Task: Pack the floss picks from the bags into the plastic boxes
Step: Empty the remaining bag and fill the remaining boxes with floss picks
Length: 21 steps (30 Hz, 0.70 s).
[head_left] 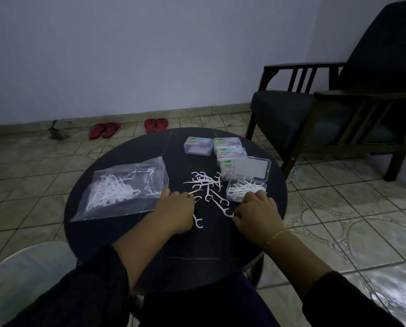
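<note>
So on the round table (117, 232): the bag (124, 190) with floss picks inside sits at 9 o'clock, a loose pile of picks (208, 187) lies around the center, and the open box (245, 190) with picks in it is at 3 o'clock, lid (250, 169) tipped back behind it. 4 closed boxes (228, 147) cluster toward 1 o'clock. Left hand (173, 208) rests just beside the bag, right hand (256, 213) at the open box's near edge. Armchair (327, 109) stands off past 2 o'clock, 2 pairs of sandals (128, 128) on the floor beyond 11.
</note>
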Available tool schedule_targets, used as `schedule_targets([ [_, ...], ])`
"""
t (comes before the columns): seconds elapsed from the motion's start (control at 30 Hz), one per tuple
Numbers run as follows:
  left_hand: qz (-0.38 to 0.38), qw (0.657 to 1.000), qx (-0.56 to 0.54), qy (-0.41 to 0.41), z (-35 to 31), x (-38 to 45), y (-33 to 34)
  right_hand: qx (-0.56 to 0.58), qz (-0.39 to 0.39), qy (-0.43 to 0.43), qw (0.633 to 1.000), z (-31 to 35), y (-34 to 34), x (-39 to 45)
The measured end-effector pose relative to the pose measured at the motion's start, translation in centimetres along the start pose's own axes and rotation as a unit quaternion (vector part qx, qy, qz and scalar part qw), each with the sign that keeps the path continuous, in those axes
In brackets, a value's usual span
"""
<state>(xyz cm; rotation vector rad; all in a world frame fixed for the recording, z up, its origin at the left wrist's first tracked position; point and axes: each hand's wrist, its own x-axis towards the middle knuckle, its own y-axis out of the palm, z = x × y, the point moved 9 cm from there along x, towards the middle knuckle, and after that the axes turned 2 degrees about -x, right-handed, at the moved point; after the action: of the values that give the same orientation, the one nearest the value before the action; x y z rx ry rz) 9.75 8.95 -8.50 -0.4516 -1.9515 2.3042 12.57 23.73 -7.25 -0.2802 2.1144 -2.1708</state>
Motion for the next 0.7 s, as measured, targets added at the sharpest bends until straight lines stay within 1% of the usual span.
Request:
schedule_targets([
  [0.13, -0.065, 0.997, -0.033, 0.008, 0.0, -0.1, -0.6, 0.014, -0.008, 0.021, 1.000, 0.3, 0.2, 0.1],
  [0.33, -0.104, 0.987, -0.122, 0.014, 0.2, -0.3, -0.7, 0.038, -0.029, 0.016, 0.999, 0.8, 0.2, 0.6],
  [0.43, -0.113, 0.983, -0.145, 0.001, 0.6, -0.9, -0.3, 0.047, -0.061, 0.026, 0.997, 1.2, -0.4, 1.0],
  [0.5, -0.110, 0.979, -0.170, -0.014, 0.8, -1.3, 0.3, 0.051, -0.069, 0.034, 0.996, 1.7, -0.7, 1.4],
  [0.57, -0.092, 0.976, -0.196, -0.026, 1.0, -1.7, 1.1, 0.049, -0.057, 0.038, 0.996, 2.4, -0.6, 1.9],
  [0.7, -0.063, 0.978, -0.199, -0.014, 0.9, -1.9, 1.9, -0.005, 0.001, 0.041, 0.999, 3.2, 0.9, 2.5],
])
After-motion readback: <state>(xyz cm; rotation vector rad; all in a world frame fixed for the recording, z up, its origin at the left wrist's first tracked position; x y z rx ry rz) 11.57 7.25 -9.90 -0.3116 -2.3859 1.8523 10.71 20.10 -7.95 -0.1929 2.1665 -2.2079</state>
